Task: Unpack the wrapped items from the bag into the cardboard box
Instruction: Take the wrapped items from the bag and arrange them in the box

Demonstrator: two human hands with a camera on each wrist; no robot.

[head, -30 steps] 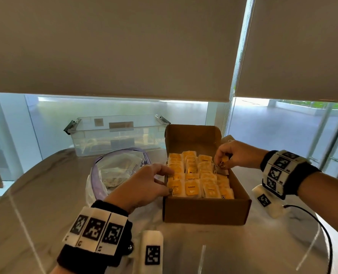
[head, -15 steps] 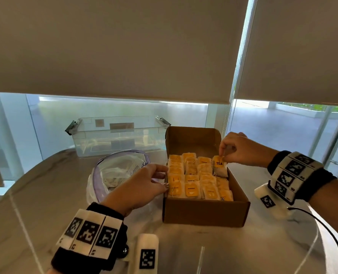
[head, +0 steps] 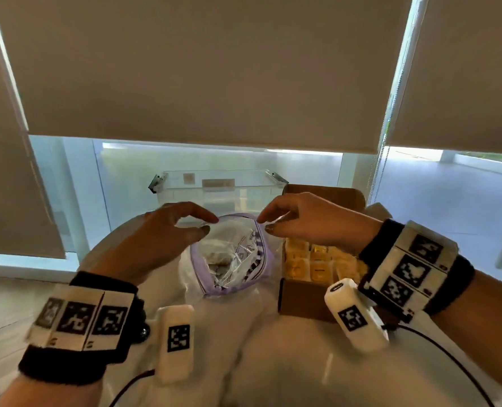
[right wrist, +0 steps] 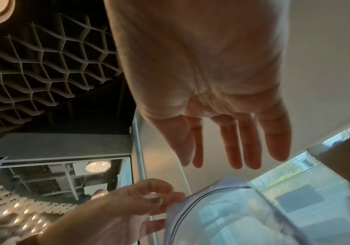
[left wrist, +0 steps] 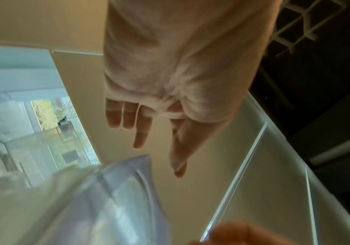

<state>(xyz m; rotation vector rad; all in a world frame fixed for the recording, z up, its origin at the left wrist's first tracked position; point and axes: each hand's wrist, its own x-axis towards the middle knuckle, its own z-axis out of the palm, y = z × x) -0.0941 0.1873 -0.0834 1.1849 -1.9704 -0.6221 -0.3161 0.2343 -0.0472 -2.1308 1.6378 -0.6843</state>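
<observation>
The open bag [head: 232,257], left of the cardboard box [head: 299,301], is being approached by the left hand [head: 155,239] and right hand [head: 308,221], both loosely open, nothing held.

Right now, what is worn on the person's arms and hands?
Both hands bare: left hand, right hand. Each wrist has a black band carrying white panels with black square markers, plus a white marked pod. Thin dark cables trail off.
</observation>
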